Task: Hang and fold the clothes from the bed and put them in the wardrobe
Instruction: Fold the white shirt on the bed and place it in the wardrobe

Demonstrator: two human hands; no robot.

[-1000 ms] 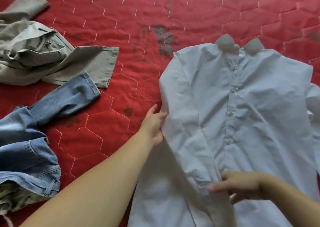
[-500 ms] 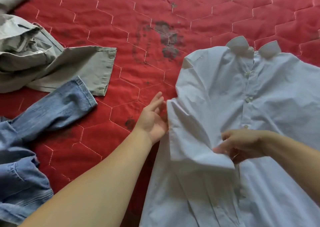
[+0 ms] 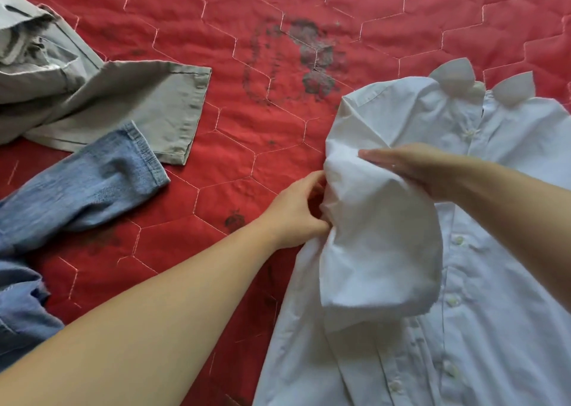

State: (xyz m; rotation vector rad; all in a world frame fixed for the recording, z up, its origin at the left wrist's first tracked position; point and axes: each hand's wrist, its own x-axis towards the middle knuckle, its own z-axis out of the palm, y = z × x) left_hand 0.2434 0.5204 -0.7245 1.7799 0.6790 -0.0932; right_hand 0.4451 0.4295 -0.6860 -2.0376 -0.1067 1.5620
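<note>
A white button-up shirt [image 3: 494, 282] lies front-up on the red quilted bed [image 3: 216, 19], collar toward the far side. Its left sleeve [image 3: 380, 251] is lifted and doubled over the shirt's front. My right hand [image 3: 414, 166] holds the top of that raised sleeve, fingers pointing left. My left hand [image 3: 296, 210] grips the shirt's left edge under the sleeve, fingers curled into the cloth.
Grey-green trousers [image 3: 102, 96] lie crumpled at the far left. Blue jeans [image 3: 77, 189] sprawl along the left edge, one leg reaching toward the middle. Dark stains [image 3: 312, 56] mark the quilt beyond the shirt.
My right hand has carried the sleeve up and over toward the shoulder. My left hand went from lying flat at the shirt's edge to gripping it.
</note>
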